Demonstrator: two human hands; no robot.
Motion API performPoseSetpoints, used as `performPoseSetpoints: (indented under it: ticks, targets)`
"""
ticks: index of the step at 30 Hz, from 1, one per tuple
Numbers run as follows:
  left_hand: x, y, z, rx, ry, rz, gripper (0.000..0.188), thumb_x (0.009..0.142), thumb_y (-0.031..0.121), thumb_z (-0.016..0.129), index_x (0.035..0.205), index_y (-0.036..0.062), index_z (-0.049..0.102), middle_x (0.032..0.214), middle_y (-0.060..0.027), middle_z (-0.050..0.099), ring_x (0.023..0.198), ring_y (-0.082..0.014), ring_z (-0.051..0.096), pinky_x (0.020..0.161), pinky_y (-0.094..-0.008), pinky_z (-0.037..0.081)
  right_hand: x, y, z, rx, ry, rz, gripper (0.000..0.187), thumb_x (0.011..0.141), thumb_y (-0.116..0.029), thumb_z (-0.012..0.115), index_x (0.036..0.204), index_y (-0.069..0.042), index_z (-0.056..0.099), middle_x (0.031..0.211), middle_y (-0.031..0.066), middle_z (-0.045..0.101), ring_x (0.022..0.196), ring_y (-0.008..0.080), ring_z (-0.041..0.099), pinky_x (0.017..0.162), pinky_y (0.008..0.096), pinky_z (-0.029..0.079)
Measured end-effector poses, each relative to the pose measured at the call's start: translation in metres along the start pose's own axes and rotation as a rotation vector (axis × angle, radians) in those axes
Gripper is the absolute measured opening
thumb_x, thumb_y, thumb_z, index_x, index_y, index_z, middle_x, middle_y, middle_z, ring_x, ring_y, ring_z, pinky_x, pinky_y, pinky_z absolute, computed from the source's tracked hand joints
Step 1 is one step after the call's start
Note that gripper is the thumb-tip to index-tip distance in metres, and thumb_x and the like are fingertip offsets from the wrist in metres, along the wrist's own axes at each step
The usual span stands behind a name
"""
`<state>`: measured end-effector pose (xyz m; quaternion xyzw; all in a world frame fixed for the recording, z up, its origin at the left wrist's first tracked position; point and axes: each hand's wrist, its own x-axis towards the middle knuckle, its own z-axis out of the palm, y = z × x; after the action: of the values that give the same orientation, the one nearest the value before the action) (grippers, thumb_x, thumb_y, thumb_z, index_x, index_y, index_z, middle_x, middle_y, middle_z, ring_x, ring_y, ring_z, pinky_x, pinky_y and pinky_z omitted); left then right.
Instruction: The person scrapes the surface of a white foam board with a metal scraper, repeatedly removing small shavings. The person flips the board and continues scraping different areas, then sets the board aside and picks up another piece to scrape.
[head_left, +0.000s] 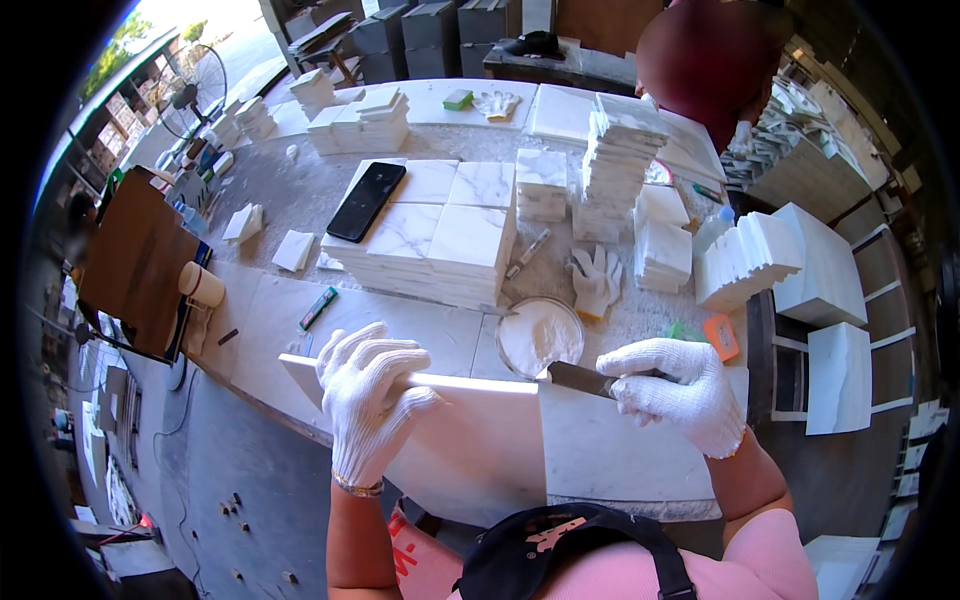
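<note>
Both my hands wear white knitted gloves. My left hand grips the top edge of a white marble slab, which stands tilted on its long edge near the front of the worktable. In my right hand is a putty knife with a dark flat blade; a bit of white paste shows at its tip. The blade is close to the slab's right upper corner, and I cannot tell whether it touches. Just beyond it sits a round bowl of white paste or powder.
A black phone lies on stacked marble tiles. A marker, a spare glove and a green box lie around them. Tall tile stacks stand at right. Another person is at the far right.
</note>
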<state>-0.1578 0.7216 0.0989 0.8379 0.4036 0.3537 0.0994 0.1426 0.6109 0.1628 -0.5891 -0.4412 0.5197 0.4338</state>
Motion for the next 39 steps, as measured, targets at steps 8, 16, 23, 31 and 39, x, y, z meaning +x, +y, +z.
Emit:
performPoseSetpoints:
  ticks: [8, 16, 23, 31, 39]
  targets:
    - [-0.0018, -0.0023, 0.0005, -0.004, 0.004, -0.002, 0.048, 0.073, 0.059, 0.073, 0.091, 0.0152, 0.075, 0.097, -0.0023, 0.072, 0.112, -0.031, 0.062, 0.107, -0.0482, 0.031, -0.002, -0.0045, 0.0043, -0.066, -0.027, -0.019, 0.025, 0.087, 0.002, 0.068, 0.112, 0.0, 0.071, 0.085, 0.0074, 0.071, 0.071, 0.0097, 0.065, 0.057, 0.0214, 0.052]
    - [-0.0025, -0.004, 0.0005, 0.006, 0.003, 0.013, 0.05, 0.075, 0.06, 0.072, 0.091, 0.0126, 0.073, 0.097, -0.0046, 0.072, 0.112, -0.0335, 0.061, 0.105, -0.0471, 0.033, -0.0033, -0.0045, 0.0065, -0.149, -0.039, -0.109, 0.025, 0.088, 0.004, 0.067, 0.112, 0.0, 0.072, 0.087, 0.0077, 0.071, 0.073, 0.01, 0.066, 0.059, 0.0217, 0.051]
    - [-0.0032, -0.0055, 0.0009, 0.009, 0.003, 0.026, 0.053, 0.077, 0.062, 0.069, 0.091, 0.0116, 0.072, 0.096, -0.0055, 0.072, 0.112, -0.0341, 0.061, 0.103, -0.0463, 0.035, -0.0024, -0.0029, 0.0056, -0.243, -0.051, -0.217, 0.025, 0.087, 0.003, 0.068, 0.112, 0.0, 0.072, 0.089, 0.0077, 0.071, 0.073, 0.0107, 0.066, 0.06, 0.0223, 0.051]
    - [-0.0035, -0.0056, 0.0013, 0.01, 0.008, 0.022, 0.053, 0.076, 0.062, 0.07, 0.091, 0.0115, 0.073, 0.096, -0.0054, 0.072, 0.111, -0.0335, 0.062, 0.103, -0.0461, 0.035, -0.0002, -0.0036, 0.004, -0.451, -0.052, -0.412, 0.025, 0.085, 0.002, 0.071, 0.11, -0.001, 0.073, 0.088, 0.0077, 0.071, 0.074, 0.0123, 0.067, 0.062, 0.0239, 0.052]
    - [-0.0022, -0.0045, 0.0012, 0.011, 0.009, 0.023, 0.053, 0.074, 0.062, 0.071, 0.09, 0.0116, 0.073, 0.096, -0.0051, 0.072, 0.111, -0.0331, 0.062, 0.102, -0.0462, 0.036, 0.0013, -0.0062, 0.0032, -0.557, -0.034, -0.52, 0.023, 0.082, -0.001, 0.075, 0.105, -0.002, 0.075, 0.094, 0.0107, 0.073, 0.084, 0.0206, 0.071, 0.073, 0.0291, 0.055]
